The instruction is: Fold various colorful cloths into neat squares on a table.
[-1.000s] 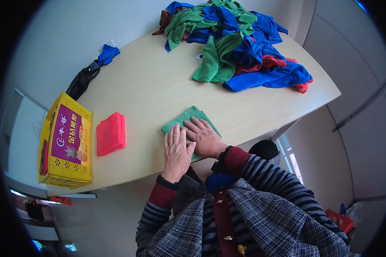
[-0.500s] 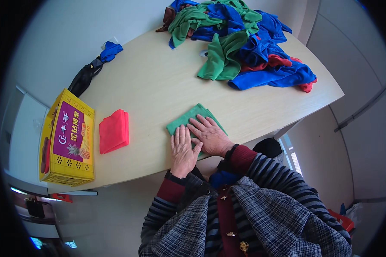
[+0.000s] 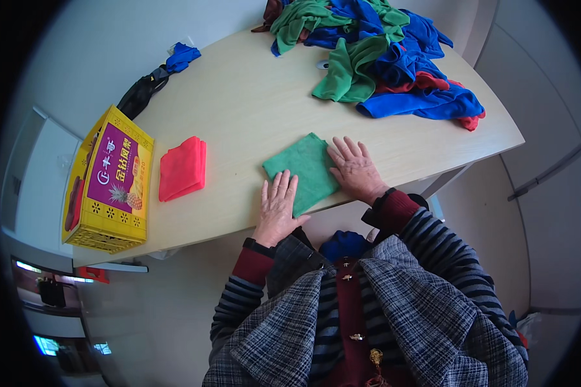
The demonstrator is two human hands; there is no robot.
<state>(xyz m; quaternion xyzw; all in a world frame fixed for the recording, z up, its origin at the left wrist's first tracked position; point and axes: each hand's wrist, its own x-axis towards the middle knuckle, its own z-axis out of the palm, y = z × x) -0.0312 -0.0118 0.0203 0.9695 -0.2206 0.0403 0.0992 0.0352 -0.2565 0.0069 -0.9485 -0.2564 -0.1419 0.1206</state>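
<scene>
Pressing flat left hand [image 3: 277, 205], right hand [image 3: 355, 169], fingers spread, green cloth [image 3: 301, 169]

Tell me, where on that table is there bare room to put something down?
The widest bare stretch of table runs between the folded red cloths and the cloth pile. A narrower strip lies between the red cloths and the green cloth under both hands. The far right end is crowded; the yellow box fills the left end.

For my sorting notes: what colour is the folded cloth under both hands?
Green, seen in the head view: the folded cloth lies flat under both hands.
</scene>
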